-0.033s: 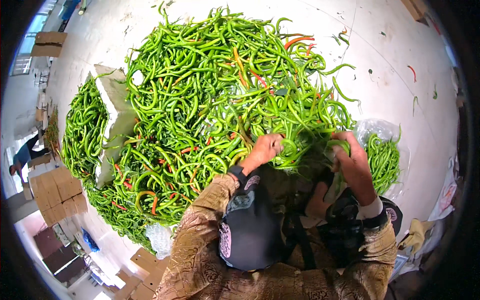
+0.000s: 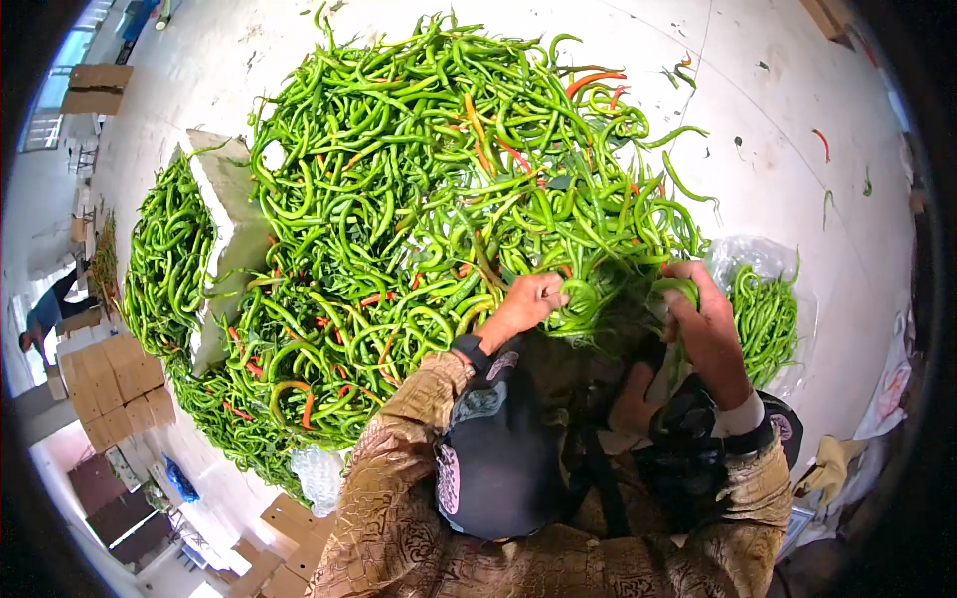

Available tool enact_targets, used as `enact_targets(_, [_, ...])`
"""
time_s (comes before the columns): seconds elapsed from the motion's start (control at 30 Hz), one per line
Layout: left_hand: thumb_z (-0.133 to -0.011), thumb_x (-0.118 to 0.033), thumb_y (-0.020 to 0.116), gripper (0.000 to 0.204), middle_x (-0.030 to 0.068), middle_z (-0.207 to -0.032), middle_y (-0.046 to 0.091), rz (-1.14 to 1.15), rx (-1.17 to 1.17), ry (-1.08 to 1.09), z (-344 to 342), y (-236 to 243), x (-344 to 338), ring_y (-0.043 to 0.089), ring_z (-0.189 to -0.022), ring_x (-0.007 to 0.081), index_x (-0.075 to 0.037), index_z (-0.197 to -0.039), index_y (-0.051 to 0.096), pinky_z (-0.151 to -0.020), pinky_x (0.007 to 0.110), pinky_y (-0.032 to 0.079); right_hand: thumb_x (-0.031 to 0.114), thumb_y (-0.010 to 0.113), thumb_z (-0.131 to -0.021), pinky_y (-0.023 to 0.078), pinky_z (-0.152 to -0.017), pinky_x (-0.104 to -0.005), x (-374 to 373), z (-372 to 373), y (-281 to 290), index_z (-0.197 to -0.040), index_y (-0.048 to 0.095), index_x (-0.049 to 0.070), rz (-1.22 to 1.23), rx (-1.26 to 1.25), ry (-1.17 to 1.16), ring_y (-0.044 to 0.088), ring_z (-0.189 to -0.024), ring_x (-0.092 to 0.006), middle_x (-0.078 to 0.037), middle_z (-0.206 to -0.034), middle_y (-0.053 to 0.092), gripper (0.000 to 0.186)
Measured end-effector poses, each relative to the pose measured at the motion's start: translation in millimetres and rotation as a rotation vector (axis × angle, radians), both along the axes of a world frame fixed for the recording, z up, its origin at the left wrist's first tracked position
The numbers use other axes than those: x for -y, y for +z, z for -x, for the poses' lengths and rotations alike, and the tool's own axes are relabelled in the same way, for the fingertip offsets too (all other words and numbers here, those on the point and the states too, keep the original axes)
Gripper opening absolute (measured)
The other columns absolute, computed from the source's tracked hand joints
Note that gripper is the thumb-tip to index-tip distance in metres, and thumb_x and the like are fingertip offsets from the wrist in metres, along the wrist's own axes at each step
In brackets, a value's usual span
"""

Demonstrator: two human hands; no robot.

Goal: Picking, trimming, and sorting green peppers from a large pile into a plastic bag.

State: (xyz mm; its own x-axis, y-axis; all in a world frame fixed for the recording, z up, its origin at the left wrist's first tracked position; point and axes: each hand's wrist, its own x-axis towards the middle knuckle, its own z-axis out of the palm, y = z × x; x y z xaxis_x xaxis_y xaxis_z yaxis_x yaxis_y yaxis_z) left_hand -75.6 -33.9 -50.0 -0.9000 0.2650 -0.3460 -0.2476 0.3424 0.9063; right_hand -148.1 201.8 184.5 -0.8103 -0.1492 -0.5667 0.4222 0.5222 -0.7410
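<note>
A wide heap of long green chili peppers, mixed with some red and orange ones, lies before me. At its near edge my left hand has its fingers curled in a pinch beside a curled green pepper. Whatever sits between those fingertips is hidden. My right hand is closed around several green chili peppers, partly covered by the fingers. Further right, more green peppers lie in a clear plastic bag.
A white foam panel stands at the left, with peppers on both sides. Bubble wrap lies at the near left. Cardboard boxes are stacked far left, near another person. Loose peppers, one red, lie on the pale floor.
My left hand has shifted slightly down and toward me. The right hand and its peppers stay in place.
</note>
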Motion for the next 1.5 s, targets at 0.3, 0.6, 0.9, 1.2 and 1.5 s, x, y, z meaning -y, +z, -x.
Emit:
enact_targets(0.3, [-0.097,-0.016,0.061,0.017,0.0038,-0.084,0.066,-1.052,0.606,0.564,-0.4,48.8,52.9,0.059,-0.059,0.0097,0.0,-0.101,0.064,-0.054,0.024,0.05,0.012,0.055,-0.094,0.05,-0.055,-0.0291,-8.3,-1.0,-6.5,-0.116,0.056,0.004,0.148,0.087,-0.095,0.056,-0.06,-0.0129,-0.006,-0.073,0.056,0.024])
enact_targets(0.6, [-0.098,-0.014,0.059,0.017,0.006,-0.086,0.066,-0.776,0.718,0.39,-16.8,59.3,51.1,0.058,-0.061,0.0073,0.002,-0.102,0.063,-0.051,0.018,0.045,0.012,0.058,-0.093,0.049,-0.05,-0.0317,-11.4,-1.1,-9.9,-0.111,0.057,0.002,-0.003,0.019,0.01,0.057,-0.052,-0.016,-0.008,-0.068,0.057,0.021])
enact_targets(0.9, [-0.099,-0.015,0.058,0.015,0.0009,-0.082,0.065,-0.109,0.258,0.301,-31.5,34.5,43.9,0.057,-0.067,0.0073,-0.002,-0.101,0.064,-0.063,0.023,0.049,0.01,0.06,-0.09,0.05,-0.054,-0.0299,-14.1,-1.3,-10.5,-0.113,0.06,0.004,0.115,0.073,0.131,0.058,-0.059,-0.0132,-0.008,-0.078,0.062,0.024])
enact_targets(1.2, [-0.077,-0.023,0.079,0.035,0.0171,-0.092,0.062,0.375,-0.354,0.119,27.2,8.0,-3.4,0.061,-0.079,0.0342,-0.002,-0.1,0.062,-0.071,0.039,0.049,0.014,0.06,-0.094,0.051,-0.068,-0.0246,-0.8,-3.2,-10.7,-0.127,0.055,0.006,0.317,0.378,-0.133,0.06,-0.078,-0.0113,-0.004,-0.093,0.062,0.034])
enact_targets(1.5, [-0.081,-0.009,0.076,0.026,-0.0069,-0.071,0.051,-0.252,0.22,0.198,28.3,4.9,6.7,0.043,-0.062,0.0077,-0.01,-0.077,0.05,-0.059,0.027,0.039,0.014,0.059,-0.095,0.052,-0.074,-0.0269,-10.5,-3.5,-18.1,-0.128,0.055,0.005,0.297,0.313,-0.011,0.061,-0.082,-0.0131,-0.006,-0.095,0.062,0.034])
